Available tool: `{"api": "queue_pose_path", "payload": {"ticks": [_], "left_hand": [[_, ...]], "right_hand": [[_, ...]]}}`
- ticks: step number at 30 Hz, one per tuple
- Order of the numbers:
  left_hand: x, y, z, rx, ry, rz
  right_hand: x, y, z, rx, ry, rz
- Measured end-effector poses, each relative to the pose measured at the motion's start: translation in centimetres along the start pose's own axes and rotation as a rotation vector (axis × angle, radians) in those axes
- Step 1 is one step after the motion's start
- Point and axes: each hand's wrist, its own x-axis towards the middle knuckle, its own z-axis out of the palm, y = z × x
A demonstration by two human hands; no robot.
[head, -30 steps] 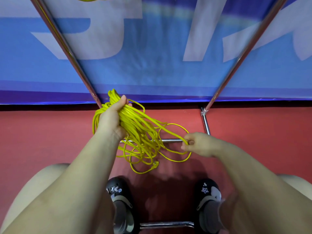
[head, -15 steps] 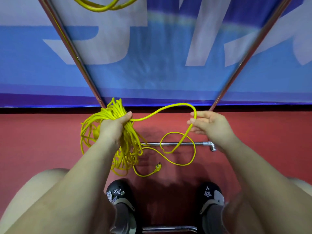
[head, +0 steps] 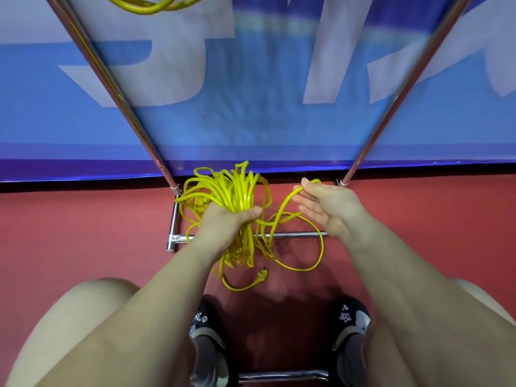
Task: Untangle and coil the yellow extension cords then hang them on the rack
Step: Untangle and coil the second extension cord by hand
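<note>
Two hands, left hand (head: pixel 227 223) grip clenching bundled yellow cord (head: pixel 237 191), right hand (head: pixel 326 206) grip pinching its loose strand.

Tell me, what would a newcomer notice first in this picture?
First the yellow cord bundle, at centre above the red floor, gripped by the left hand. Beside it the right hand lifts one loose strand. The plug dangles below the bundle.
</note>
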Motion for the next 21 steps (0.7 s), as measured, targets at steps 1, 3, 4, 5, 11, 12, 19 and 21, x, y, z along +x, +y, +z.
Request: {"api": "queue_pose_path", "payload": {"ticks": [1, 3, 4, 5, 11, 12, 19, 21], "left_hand": [[-0.1, 0.0, 0.3, 0.004, -0.024, 0.0], [-0.3, -0.1, 0.9, 0.013, -0.071, 0.003], [-0.5, 0.0, 1.3, 0.015, -0.094, 0.008], [-0.6, 0.0, 1.7, 0.015, -0.113, 0.008], [-1.4, 0.1, 3.5, 0.018, -0.168, 0.006], [-1.4, 0.2, 3.7, 0.012, -0.178, 0.007], [-1.1, 0.7, 3.6, -0.131, -0.061, -0.11], [-0.6, 0.9, 3.4, -0.264, -0.016, -0.191]], "right_hand": [[0.1, 0.1, 0.0, -0.001, 0.003, 0.007], [0.2, 0.3, 0.1, -0.003, 0.007, 0.02], [0.2, 0.3, 0.1, 0.0, 0.011, 0.025], [0.2, 0.4, 0.0, 0.004, 0.017, 0.03], [0.1, 0.7, 0.2, 0.041, 0.05, 0.051], [0.2, 0.8, 0.2, 0.043, 0.053, 0.051], [-0.5, 0.1, 0.2, -0.023, -0.051, -0.022], [-1.1, 0.0, 0.3, -0.256, -0.097, -0.086]]}}
